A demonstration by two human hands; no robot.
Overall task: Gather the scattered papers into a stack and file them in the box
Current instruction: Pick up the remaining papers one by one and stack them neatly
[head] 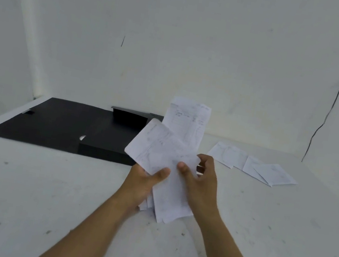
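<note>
Both hands up over the table. Left hand grips a fanned bunch of papers, thumb on top. Right hand pinches the same bunch, thumb pressed on the front sheet. Loose sheets lie far right on the table. Black box lies open at left.

White table w/ dark specks; white wall behind, scuffed; black cable hangs far right.

Scuffed white table against marked white wall; dark cable hanging down right side.
</note>
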